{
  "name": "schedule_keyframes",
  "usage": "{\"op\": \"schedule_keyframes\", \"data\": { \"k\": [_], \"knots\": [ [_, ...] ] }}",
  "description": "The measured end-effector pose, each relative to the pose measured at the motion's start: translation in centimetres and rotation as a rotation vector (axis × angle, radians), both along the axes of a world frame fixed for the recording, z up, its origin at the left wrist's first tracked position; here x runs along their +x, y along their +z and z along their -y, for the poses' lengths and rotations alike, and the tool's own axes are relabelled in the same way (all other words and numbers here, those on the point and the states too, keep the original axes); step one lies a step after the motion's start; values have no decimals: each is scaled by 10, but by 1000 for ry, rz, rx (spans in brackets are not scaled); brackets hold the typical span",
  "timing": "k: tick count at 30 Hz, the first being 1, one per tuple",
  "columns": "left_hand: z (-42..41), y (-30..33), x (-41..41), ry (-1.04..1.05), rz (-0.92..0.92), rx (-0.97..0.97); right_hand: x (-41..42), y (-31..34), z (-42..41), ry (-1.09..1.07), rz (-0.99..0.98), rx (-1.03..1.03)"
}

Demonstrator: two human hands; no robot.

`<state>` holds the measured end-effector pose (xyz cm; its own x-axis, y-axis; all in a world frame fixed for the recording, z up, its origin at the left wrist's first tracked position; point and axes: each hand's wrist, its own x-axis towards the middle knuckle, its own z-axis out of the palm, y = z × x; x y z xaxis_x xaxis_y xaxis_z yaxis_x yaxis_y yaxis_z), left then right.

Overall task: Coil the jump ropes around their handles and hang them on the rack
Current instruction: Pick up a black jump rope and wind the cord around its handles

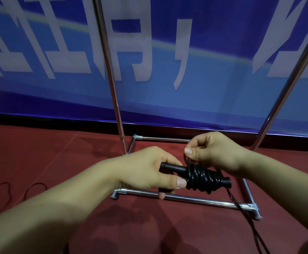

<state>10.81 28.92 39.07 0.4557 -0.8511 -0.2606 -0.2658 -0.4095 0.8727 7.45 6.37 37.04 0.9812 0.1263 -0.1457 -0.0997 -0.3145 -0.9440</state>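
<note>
I am midway through the coiling step, working just above the base bars of the rack (177, 197). My left hand (149, 171) grips the black handles (173, 168), thumb pressed against the wound turns of rope (201, 177) that already cover their right half. My right hand (212, 151) pinches the loose rope just above the coil. A tail runs down past the rack's near right corner, so I judge more turns are needed before tucking the end and lifting the bundle to the rack's upper part, out of view. Another rope (1, 193) lies on the red floor (48, 153), far left of the rack.
</note>
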Motion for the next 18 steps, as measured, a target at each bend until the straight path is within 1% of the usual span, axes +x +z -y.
{"op": "schedule_keyframes", "data": {
  "k": [3, 7, 10, 13, 16, 18],
  "knots": [
    [-1, 6, -3, 20, -84, -115, 3, -1, 2, 29, -106, 238],
    [1, 9, -5, 96, -120, -240, 7, -2, -2, 37, -96, 363],
    [2, 9, -5, 159, -166, -337, 10, -5, -4, 37, -63, 373],
    [3, 6, -3, 224, -239, -401, 10, -5, -8, 70, -25, 284],
    [4, 0, 0, 271, -325, -437, 11, -7, -12, -20, -16, 296],
    [3, -1, 1, 284, -358, -465, 11, -9, -15, -20, -26, 238]
  ]
}}
